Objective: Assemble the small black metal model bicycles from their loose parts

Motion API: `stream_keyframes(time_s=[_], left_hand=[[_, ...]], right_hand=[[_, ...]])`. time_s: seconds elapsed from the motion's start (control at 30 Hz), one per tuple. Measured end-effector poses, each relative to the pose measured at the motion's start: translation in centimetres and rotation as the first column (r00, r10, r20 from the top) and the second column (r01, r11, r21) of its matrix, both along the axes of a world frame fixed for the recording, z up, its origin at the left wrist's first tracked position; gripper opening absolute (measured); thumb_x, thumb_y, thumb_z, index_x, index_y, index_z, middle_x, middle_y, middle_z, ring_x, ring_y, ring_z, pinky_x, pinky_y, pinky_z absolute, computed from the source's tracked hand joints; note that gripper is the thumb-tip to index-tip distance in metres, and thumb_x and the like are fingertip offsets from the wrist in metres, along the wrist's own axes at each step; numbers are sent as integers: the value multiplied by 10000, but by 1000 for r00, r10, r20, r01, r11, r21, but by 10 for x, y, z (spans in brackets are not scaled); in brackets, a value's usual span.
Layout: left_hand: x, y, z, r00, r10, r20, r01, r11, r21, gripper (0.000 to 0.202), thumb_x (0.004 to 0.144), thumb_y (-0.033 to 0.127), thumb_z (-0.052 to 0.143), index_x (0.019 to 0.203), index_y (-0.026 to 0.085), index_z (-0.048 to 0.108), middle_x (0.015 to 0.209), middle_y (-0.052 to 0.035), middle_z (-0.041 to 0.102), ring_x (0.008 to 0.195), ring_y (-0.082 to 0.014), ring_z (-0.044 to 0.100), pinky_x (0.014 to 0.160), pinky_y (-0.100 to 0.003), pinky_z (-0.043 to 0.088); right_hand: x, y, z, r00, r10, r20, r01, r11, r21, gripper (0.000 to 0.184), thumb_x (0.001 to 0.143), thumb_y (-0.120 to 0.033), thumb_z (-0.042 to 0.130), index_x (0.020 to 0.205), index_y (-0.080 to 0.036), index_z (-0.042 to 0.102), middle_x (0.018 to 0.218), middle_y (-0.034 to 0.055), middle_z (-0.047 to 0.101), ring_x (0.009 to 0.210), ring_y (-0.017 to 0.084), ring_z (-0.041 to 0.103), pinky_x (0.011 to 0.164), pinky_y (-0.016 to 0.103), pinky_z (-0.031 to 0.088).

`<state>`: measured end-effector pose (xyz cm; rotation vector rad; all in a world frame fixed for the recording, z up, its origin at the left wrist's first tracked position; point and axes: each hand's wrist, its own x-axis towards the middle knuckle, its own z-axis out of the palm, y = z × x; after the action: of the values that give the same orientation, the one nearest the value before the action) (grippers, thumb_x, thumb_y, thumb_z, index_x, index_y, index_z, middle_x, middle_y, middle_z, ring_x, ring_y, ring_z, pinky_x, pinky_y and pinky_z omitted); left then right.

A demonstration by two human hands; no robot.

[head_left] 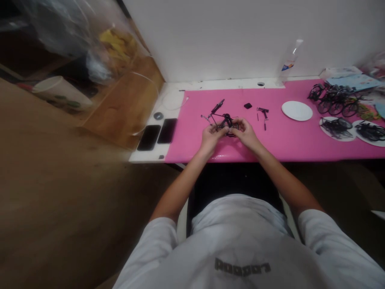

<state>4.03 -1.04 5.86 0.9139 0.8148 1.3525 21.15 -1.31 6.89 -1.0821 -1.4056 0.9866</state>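
Observation:
Both hands meet over the pink tabletop, near its front edge, around a small black model bicycle (227,119). My left hand (211,137) is closed on the bicycle's lower left part, thumb pointing inward. On the other side my right hand (244,131) grips near the wheel, its thumb almost touching the left one. A thin frame part with a dark bar (217,106) sticks up to the upper left of the hands. The fingers cover much of the bicycle's lower portion. To the right lie a small black pistol-shaped part (263,110) and a short black-ended rod (265,125).
A black square piece (248,105) lies behind the hands. Farther right are a white plate (297,110), finished-looking model bicycles (333,100) and plates of black parts (337,138). Two dark phones (148,137) lie at the left end. A clear bottle (291,62) stands by the wall.

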Motion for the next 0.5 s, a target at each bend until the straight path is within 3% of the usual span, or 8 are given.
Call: stream_keyframes(time_s=[0.17,0.5], left_hand=[[1,3,-5,998,-33,52,36,997,-67,596,615,349,1050,1138,187,815,1098,-90,846,909,-181,793,881,-329,641],[-1,5,-7,997,-64,41,67,996,-55,567,679,364,1023,1168,187,797,1097,-80,836,925,-180,792,939,-367,628]], right_hand=[[1,-1,1,997,25,-75,-36,987,-156,331,818,-427,762,1075,-277,616,1075,28,703,853,186,686,673,319,600],[1,-1,5,994,2,-107,-20,985,-170,282,818,-447,789,983,-262,654,964,12,719,810,176,676,654,299,577]])
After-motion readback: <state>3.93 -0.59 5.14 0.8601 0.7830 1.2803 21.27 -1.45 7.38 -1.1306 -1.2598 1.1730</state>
